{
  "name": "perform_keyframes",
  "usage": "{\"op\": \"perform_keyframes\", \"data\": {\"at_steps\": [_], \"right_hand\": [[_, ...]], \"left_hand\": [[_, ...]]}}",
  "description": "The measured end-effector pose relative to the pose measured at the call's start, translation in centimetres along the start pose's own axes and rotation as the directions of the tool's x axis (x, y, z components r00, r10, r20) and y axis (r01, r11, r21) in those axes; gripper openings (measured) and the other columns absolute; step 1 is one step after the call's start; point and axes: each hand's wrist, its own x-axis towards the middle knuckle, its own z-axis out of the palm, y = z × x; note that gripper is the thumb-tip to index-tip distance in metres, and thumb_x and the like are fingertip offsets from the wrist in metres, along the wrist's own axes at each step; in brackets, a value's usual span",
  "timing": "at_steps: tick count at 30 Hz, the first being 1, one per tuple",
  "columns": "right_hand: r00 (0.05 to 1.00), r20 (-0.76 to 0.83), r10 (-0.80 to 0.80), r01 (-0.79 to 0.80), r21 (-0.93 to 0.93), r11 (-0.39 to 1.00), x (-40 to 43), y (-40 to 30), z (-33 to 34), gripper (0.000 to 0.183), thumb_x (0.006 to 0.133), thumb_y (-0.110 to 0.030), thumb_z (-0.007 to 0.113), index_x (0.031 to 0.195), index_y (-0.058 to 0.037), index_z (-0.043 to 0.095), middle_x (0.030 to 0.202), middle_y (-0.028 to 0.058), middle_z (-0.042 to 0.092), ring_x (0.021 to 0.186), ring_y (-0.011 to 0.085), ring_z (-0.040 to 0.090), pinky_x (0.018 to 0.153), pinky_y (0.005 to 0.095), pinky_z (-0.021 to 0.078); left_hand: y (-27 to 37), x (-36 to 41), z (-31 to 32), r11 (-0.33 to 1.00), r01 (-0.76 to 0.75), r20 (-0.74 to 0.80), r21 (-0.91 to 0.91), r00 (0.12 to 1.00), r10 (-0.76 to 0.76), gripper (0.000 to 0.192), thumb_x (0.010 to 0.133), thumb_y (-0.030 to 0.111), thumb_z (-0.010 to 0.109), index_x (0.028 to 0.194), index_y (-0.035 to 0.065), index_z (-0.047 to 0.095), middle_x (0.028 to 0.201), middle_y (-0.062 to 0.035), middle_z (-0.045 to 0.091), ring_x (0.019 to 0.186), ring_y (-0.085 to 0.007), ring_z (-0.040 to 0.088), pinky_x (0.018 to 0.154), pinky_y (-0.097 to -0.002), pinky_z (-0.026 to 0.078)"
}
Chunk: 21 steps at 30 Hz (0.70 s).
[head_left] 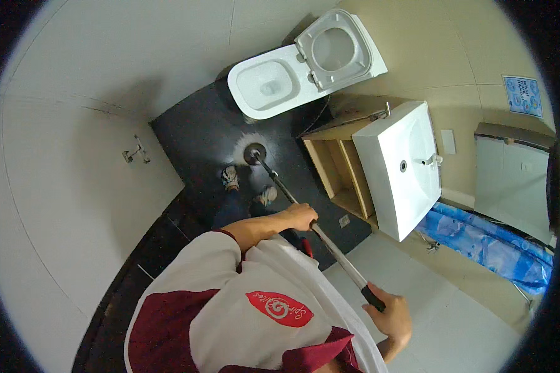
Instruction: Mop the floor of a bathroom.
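Note:
My left hand (pixel 301 217) is wrapped around the middle of the metal handle (pixel 333 249) of a round mop. My right hand (pixel 392 314) grips the black end of that handle, close to my right side. The pole slants away from me down to a dark disc-shaped mop head (pixel 255 154). Pale strands (pixel 245 142) fan out from the disc on the black floor (pixel 193 126). The mop head rests just beyond my shoes (pixel 230 177), in front of a white toilet (pixel 266 86) whose lid and seat are raised.
Right of the mop stands a white washbasin (pixel 413 163) over a wooden open-shelf cabinet (pixel 338 172). A floor drain (pixel 344 221) lies below it. On the left wall is a metal fitting (pixel 137 151). Farther right hang a mirror (pixel 511 179) and a blue shower curtain (pixel 485 247).

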Motion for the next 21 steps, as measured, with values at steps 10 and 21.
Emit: {"op": "perform_keyframes", "data": {"at_steps": [10,21], "right_hand": [[0.909,-0.101,-0.405,0.417,0.228,0.880,10.8,1.9,14.2,0.053,0.090,-0.019,0.068,0.141,-0.0158,0.060,0.108,0.0247,0.069,0.101,0.0403,0.067,0.086,0.0458,0.0517],[0.999,-0.051,0.018,0.001,0.340,0.941,-2.6,21.5,17.5,0.057,0.089,-0.015,0.070,0.145,-0.0144,0.057,0.121,0.0221,0.070,0.108,0.0371,0.069,0.094,0.0413,0.0527]], "left_hand": [[-8.9,-8.5,-2.2,0.862,0.397,-0.231,0.317,0.913,-0.336,0.047,0.076,0.029,0.076,0.120,0.0144,0.068,0.128,-0.0124,0.062,0.125,-0.0361,0.056,0.097,-0.0526,0.052],[8.1,4.1,18.5,0.984,-0.101,0.106,0.144,0.991,0.086,0.024,0.078,0.018,0.074,0.099,0.0085,0.074,0.108,-0.0188,0.070,0.107,-0.0415,0.065,0.086,-0.0550,0.055]]}}
